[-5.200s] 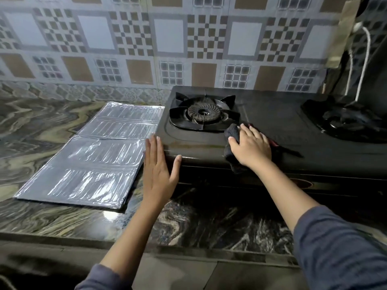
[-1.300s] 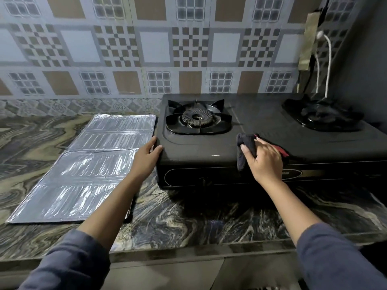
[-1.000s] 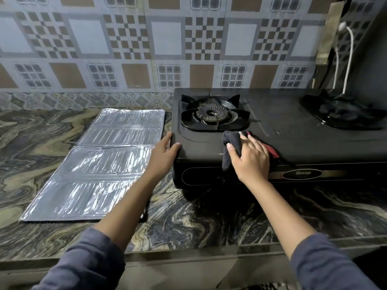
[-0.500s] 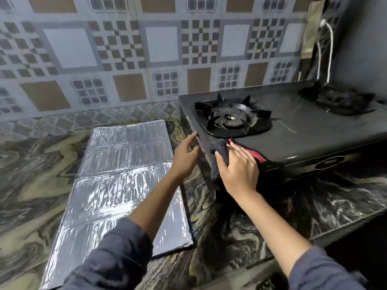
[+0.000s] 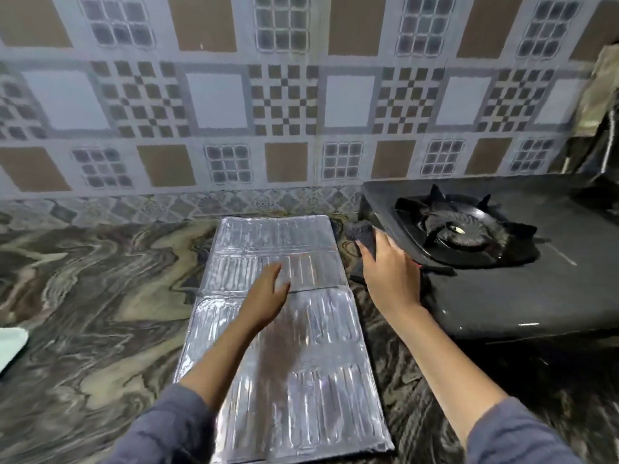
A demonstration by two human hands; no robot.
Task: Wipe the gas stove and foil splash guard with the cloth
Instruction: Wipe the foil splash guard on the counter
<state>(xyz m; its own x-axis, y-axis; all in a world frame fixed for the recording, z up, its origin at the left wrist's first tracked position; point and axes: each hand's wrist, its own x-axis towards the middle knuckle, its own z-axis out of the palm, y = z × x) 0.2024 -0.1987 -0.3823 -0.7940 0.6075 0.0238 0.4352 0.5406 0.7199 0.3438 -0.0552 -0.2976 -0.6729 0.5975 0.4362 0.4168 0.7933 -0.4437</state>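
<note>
Lying on counter [image 5: 100,296] by stove [image 5: 502,296]: foil guard [image 5: 318,380]; R hand [image 5: 390,276] grips cloth [image 5: 363,234].

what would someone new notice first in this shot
The shiny foil splash guard lying flat on the marbled counter, mid-frame, with the left hand over it. Right of it, the right hand grips a dark cloth at the left edge of the black gas stove.

A foil splash guard [image 5: 318,396] lies flat on a countertop [image 5: 100,296], reaching back toward a tiled wall [image 5: 268,112]. A gas stove [image 5: 502,296] sits just to its right, with a burner [image 5: 459,229] on its left part. The left hand [image 5: 268,296] is over the guard's middle. The right hand [image 5: 392,276] holds a cloth [image 5: 363,237] at the stove's left side, between guard and stove.
</note>
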